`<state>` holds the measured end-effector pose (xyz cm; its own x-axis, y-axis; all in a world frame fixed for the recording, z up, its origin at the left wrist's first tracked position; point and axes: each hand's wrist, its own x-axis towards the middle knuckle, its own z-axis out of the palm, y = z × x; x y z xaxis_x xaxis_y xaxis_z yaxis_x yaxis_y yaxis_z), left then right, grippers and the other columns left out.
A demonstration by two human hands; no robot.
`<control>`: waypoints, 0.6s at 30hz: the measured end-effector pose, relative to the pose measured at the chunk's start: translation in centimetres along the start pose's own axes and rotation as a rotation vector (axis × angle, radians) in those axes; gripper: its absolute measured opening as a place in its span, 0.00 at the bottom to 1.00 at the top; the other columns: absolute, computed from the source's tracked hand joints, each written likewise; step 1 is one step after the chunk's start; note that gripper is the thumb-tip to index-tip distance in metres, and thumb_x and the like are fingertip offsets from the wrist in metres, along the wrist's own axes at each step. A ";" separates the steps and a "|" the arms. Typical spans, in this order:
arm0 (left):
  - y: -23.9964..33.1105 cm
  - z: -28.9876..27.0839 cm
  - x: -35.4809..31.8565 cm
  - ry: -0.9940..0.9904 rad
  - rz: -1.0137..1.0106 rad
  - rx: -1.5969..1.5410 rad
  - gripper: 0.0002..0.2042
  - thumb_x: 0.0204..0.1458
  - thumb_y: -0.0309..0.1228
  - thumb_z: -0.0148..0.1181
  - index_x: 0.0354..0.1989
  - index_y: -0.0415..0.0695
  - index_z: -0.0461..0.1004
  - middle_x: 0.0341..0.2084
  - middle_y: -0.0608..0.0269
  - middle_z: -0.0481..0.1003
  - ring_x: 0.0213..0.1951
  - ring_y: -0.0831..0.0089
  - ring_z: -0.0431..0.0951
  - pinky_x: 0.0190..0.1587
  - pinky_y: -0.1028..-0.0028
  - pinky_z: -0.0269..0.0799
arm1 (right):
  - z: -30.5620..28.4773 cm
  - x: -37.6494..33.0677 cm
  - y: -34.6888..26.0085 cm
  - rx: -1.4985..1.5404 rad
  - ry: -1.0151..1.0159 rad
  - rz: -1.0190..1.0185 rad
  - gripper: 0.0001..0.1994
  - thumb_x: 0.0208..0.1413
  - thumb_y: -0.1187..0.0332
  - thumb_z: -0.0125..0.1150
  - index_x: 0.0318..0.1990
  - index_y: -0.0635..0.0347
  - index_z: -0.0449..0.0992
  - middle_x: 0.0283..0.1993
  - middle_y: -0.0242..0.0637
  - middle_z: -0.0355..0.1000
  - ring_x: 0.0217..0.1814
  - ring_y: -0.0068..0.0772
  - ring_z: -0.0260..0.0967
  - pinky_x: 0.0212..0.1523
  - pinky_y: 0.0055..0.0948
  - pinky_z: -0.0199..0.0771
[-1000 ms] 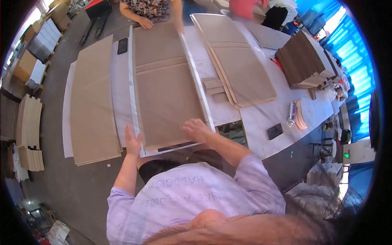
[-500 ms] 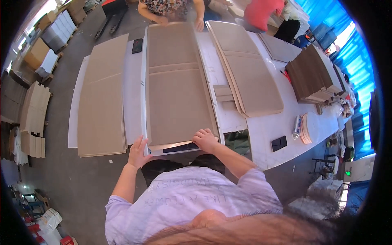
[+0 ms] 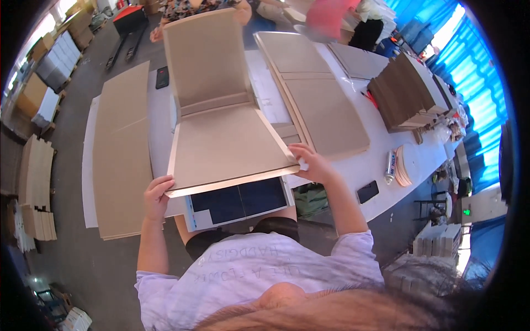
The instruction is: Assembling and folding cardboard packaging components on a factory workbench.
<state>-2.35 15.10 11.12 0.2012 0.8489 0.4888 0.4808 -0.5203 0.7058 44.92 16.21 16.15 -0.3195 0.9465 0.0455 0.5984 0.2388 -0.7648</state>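
A long grey-brown cardboard panel (image 3: pixel 226 143) with a raised pale rim is off the table at its near end, bent at the crease across its middle so that its far half slopes up. My left hand (image 3: pixel 158 193) is closed on its near left corner. At the near right corner, my right hand (image 3: pixel 313 164) pinches the rim, and a small white scrap shows by the fingertips. Beneath the near edge lies a dark panel (image 3: pixel 240 201) with a white border; the raised cardboard hides its far part.
More cardboard sheets lie left (image 3: pixel 122 154) and right (image 3: pixel 328 110). A black phone (image 3: pixel 367 191), a spray can (image 3: pixel 390 167) and a tape roll (image 3: pixel 407 164) rest at right, near stacked brown boards (image 3: pixel 406 94). A co-worker (image 3: pixel 204 6) stands at the far end.
The cardboard panel has come up off the table and bent at its crease, uncovering the dark panel. Both my hands now grip its near corners. The co-worker's end has risen too.
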 end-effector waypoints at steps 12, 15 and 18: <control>-0.8 -0.1 2.5 0.259 -0.027 -0.201 0.08 0.50 0.17 0.57 0.37 0.41 0.74 0.42 0.54 0.75 0.43 0.69 0.75 0.46 0.73 0.72 | 2.1 2.7 4.7 0.344 0.410 -0.331 0.12 0.42 0.87 0.61 0.34 0.62 0.74 0.42 0.42 0.74 0.45 0.35 0.73 0.44 0.27 0.73; -1.3 0.3 3.2 0.327 -0.009 -0.379 0.06 0.54 0.21 0.57 0.39 0.43 0.70 0.43 0.52 0.74 0.43 0.70 0.75 0.47 0.73 0.71 | 2.9 3.3 4.6 0.459 0.497 -0.357 0.13 0.42 0.88 0.60 0.35 0.62 0.74 0.42 0.42 0.73 0.45 0.34 0.73 0.45 0.27 0.73; -1.8 0.3 3.4 0.353 0.034 -0.425 0.06 0.56 0.23 0.56 0.40 0.44 0.68 0.43 0.51 0.73 0.43 0.70 0.74 0.48 0.73 0.70 | 4.1 3.8 4.2 0.516 0.609 -0.369 0.13 0.45 0.89 0.58 0.36 0.62 0.72 0.44 0.42 0.71 0.46 0.32 0.72 0.46 0.26 0.72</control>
<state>-2.25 18.95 11.38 -0.1229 0.7862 0.6057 0.0774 -0.6008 0.7956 43.21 19.95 10.53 0.1083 0.8151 0.5691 0.0802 0.5635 -0.8222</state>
